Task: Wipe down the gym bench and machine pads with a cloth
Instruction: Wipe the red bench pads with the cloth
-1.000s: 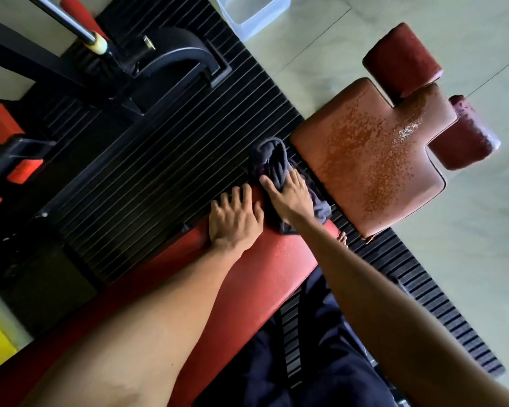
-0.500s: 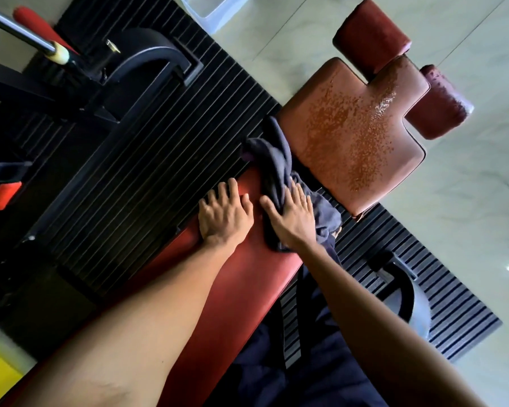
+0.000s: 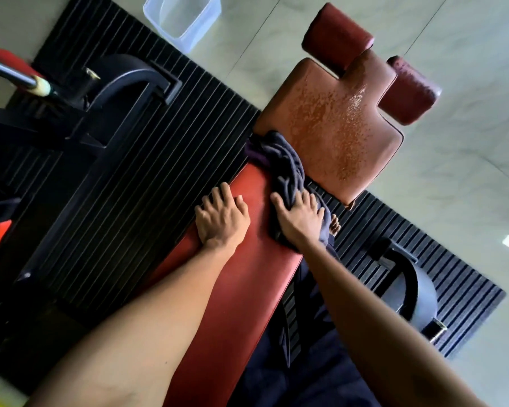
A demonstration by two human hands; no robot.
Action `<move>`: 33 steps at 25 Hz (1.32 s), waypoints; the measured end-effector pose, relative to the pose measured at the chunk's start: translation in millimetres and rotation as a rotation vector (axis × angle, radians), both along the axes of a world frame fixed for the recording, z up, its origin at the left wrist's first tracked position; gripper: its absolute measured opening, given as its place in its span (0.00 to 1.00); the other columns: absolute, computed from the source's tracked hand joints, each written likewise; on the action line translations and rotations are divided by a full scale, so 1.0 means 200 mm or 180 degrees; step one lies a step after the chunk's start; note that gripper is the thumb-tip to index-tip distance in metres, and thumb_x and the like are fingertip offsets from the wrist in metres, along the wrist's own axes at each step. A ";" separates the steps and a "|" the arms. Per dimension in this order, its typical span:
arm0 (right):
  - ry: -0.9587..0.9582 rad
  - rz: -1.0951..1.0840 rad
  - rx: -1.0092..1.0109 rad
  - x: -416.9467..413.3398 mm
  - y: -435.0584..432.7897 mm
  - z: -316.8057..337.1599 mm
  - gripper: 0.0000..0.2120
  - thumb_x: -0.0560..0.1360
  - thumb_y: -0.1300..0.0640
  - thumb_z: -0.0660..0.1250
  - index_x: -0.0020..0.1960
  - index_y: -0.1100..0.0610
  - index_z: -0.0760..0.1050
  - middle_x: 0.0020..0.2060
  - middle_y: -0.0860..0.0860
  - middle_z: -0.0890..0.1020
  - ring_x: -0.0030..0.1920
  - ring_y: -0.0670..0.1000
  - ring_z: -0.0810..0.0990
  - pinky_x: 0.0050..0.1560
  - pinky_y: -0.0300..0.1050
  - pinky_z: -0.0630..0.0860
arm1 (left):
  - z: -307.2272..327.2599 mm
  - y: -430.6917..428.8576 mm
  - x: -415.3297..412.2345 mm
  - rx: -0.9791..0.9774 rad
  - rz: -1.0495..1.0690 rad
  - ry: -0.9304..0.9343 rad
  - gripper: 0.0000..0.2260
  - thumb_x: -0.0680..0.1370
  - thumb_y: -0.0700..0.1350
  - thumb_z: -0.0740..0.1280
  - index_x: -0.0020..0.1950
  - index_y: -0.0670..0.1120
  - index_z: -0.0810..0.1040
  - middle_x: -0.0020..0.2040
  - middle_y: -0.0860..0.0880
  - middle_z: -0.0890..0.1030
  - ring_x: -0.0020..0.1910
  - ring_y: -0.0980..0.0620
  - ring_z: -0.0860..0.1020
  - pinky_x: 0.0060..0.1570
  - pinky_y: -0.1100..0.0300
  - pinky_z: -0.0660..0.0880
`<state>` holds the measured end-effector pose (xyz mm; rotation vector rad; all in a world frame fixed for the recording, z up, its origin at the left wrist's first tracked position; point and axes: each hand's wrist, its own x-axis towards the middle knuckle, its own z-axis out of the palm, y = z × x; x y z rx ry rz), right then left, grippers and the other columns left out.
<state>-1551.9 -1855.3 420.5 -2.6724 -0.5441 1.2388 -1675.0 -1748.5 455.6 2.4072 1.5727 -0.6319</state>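
A long red bench pad (image 3: 235,289) runs from the lower left up to the middle. My left hand (image 3: 222,220) rests flat on its left side near the far end, fingers spread. My right hand (image 3: 301,218) presses a dark grey cloth (image 3: 282,168) onto the pad's right edge; the cloth bunches up toward the pad's far end. Beyond it lies a brown seat pad (image 3: 332,133), worn and wet with droplets. Two dark red roller pads (image 3: 335,39) (image 3: 412,89) flank its narrow far end.
A black ribbed floor mat (image 3: 147,160) lies under the bench. Black machine frame parts and a steel bar (image 3: 18,74) stand at the upper left, another black foot (image 3: 406,286) at the right. A clear plastic tub (image 3: 182,19) sits on the tiled floor.
My right hand has slid the cloth toward the bench's right edge, and the cloth's bunched end now lies against the seat pad. My left hand stays flat on the pad.
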 end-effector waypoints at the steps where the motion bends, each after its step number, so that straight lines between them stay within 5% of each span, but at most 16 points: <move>1: -0.0066 0.0012 0.0108 -0.07 -0.05 0.06 0.39 0.78 0.28 0.53 0.80 0.51 0.60 0.82 0.49 0.56 0.82 0.54 0.49 0.80 0.60 0.44 | 0.00 0.00 0.00 0.0004 0.0002 -0.0024 0.25 0.79 0.55 0.50 0.67 0.42 0.74 0.56 0.41 0.81 0.50 0.38 0.80 0.47 0.47 0.75; 3: -0.0044 -0.0242 0.0261 -0.17 -0.17 0.09 0.40 0.78 0.29 0.57 0.81 0.51 0.57 0.83 0.48 0.51 0.82 0.54 0.45 0.80 0.56 0.44 | 0.00 0.00 0.00 -0.0089 0.0001 -0.0076 0.23 0.80 0.54 0.52 0.67 0.42 0.73 0.56 0.40 0.80 0.51 0.38 0.80 0.48 0.46 0.75; 5: 0.0123 -0.0852 0.0338 -0.14 -0.19 0.05 0.41 0.77 0.30 0.61 0.81 0.51 0.58 0.83 0.48 0.50 0.81 0.57 0.52 0.79 0.55 0.52 | 0.00 0.00 -0.01 -0.0108 -0.0012 -0.0086 0.22 0.81 0.54 0.55 0.69 0.42 0.71 0.59 0.39 0.79 0.54 0.37 0.79 0.51 0.45 0.74; 10: 0.0410 -0.1843 0.0158 0.14 -0.07 -0.08 0.37 0.78 0.31 0.59 0.77 0.54 0.65 0.73 0.60 0.71 0.69 0.62 0.73 0.69 0.55 0.68 | -0.01 -0.01 0.00 -0.0075 0.0018 -0.0091 0.24 0.83 0.54 0.54 0.73 0.42 0.69 0.65 0.39 0.77 0.60 0.37 0.77 0.56 0.43 0.72; 16: 0.0281 -0.1531 0.0549 -0.28 -0.26 0.14 0.35 0.80 0.34 0.59 0.81 0.47 0.55 0.81 0.53 0.57 0.75 0.60 0.67 0.71 0.56 0.65 | -0.01 -0.01 -0.01 -0.0081 -0.0029 -0.0057 0.23 0.83 0.54 0.54 0.73 0.42 0.68 0.65 0.39 0.76 0.60 0.37 0.77 0.56 0.43 0.72; 24: 0.0364 -0.1990 0.0465 0.00 -0.16 -0.01 0.26 0.83 0.42 0.57 0.77 0.53 0.63 0.72 0.60 0.69 0.69 0.63 0.72 0.70 0.55 0.67 | 0.01 -0.01 0.00 -0.0133 -0.0076 -0.0068 0.25 0.84 0.55 0.52 0.75 0.41 0.65 0.68 0.39 0.75 0.63 0.38 0.75 0.58 0.43 0.71; 33: -0.0119 -0.2263 0.2071 0.17 0.00 0.13 0.14 0.77 0.43 0.61 0.57 0.49 0.76 0.53 0.48 0.82 0.56 0.49 0.80 0.63 0.54 0.75 | -0.02 0.08 0.14 -0.0336 -0.0157 -0.0067 0.22 0.84 0.54 0.54 0.71 0.40 0.68 0.67 0.40 0.74 0.65 0.39 0.73 0.62 0.43 0.69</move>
